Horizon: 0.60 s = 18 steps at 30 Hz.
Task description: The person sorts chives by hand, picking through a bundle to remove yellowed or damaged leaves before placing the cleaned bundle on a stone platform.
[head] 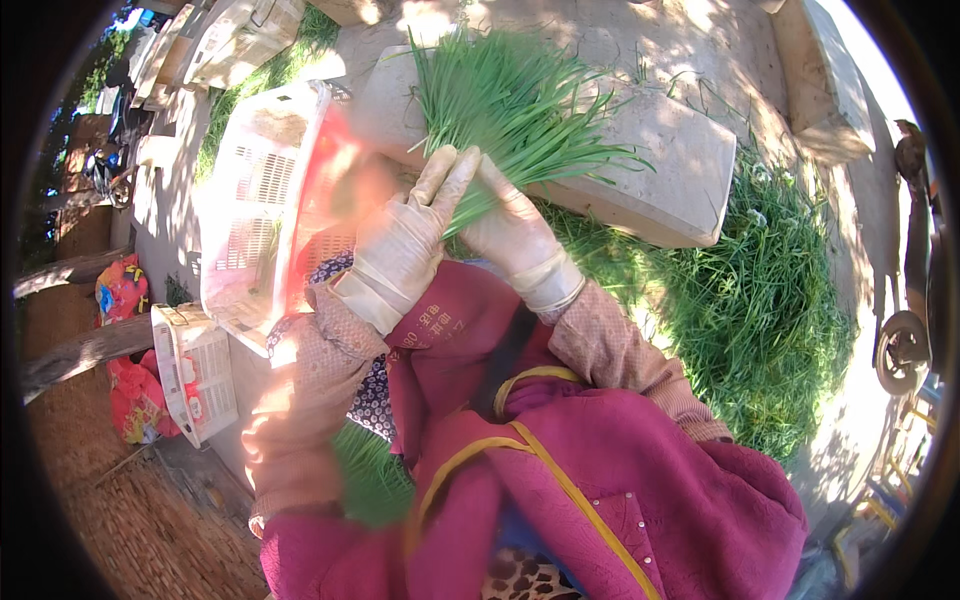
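Note:
A loose bunch of garlic chives or similar long green leaves [510, 112] is held between both of my gloved hands, its tips fanning away from me. My left hand [401, 244], in a pale rubber glove, lies along the bunch's left side with its fingers straight. On the other side my right hand [517, 232], gloved alike, cups the lower stems. Behind and under the leaves is a pale block [652, 165] with a flat top. Close to my left hand stands a white plastic crate [251, 202] with a red lining, partly blurred.
A large heap of green leaves [757, 307] lies on the ground at right. Another white crate [206, 379] and red plastic bags [139, 390] are at left, near a wooden pole [82, 356]. A pale box [825, 82] stands at upper right, a wheel [900, 352] at the right rim.

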### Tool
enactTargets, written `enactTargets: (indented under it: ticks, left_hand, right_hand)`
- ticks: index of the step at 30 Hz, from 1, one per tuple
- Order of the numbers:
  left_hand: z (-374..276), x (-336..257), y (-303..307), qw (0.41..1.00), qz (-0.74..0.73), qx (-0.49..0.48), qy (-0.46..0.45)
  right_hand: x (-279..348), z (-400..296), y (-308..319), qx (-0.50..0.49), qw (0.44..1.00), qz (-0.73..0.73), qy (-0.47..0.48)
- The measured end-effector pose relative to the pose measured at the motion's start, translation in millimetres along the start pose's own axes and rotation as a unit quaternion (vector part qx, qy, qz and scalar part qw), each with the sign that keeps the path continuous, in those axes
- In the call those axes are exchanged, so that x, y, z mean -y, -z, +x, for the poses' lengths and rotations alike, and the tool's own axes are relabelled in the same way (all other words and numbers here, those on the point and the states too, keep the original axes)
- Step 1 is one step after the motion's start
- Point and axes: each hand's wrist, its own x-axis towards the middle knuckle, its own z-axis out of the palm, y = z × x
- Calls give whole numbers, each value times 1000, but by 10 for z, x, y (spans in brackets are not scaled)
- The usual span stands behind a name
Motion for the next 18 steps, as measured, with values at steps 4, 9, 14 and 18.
enactTargets:
  ticks: [4,9,14,18]
  left_hand:
    - [-507,507,45,898,-427,105,24]
    - [-584,922,-83,726,-672,17,143]
    - [-275,342,-675,504,-860,50,57]
    - [-541,-11,-918,259,-951,124,114]
  right_hand:
    - [244,-264,-246,-27,984,-169,48]
    - [276,-283,-327,97,975,-198,-18]
    - [6,-308,-324,53,947,-315,-16]
    - [-166,-236,-460,40,847,-527,-48]
